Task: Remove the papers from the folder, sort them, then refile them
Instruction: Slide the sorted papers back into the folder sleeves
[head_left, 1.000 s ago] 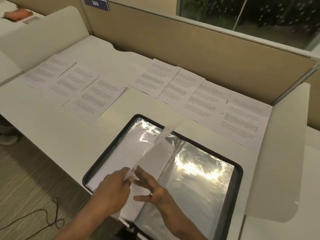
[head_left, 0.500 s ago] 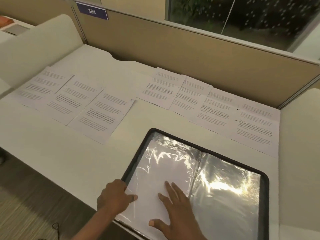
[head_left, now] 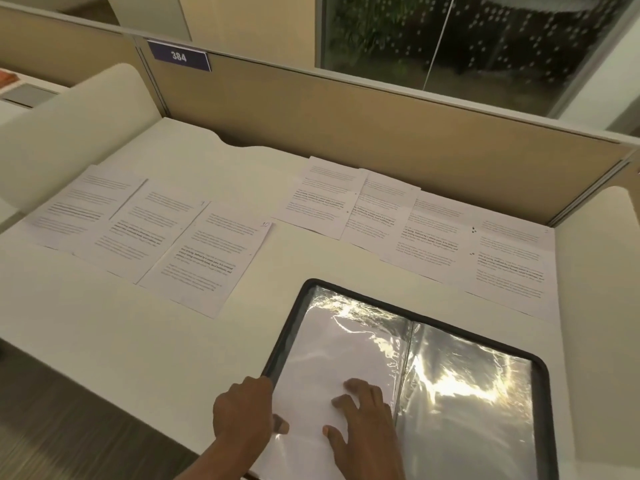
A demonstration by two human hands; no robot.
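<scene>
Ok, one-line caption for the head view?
Left hand and right hand on the open folder; seven sheets spread behind.

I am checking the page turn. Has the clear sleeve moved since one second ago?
Yes. The clear sleeve stood raised over the folder's spine; now it lies flat on the left half, under the right hand.

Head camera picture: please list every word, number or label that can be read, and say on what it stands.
"384": white digits on the purple sign on the partition.
"10", probably: handwritten in a corner of one sheet.
Printed lines on the papers: too blurred to read.
Folder: no text visible.
</scene>
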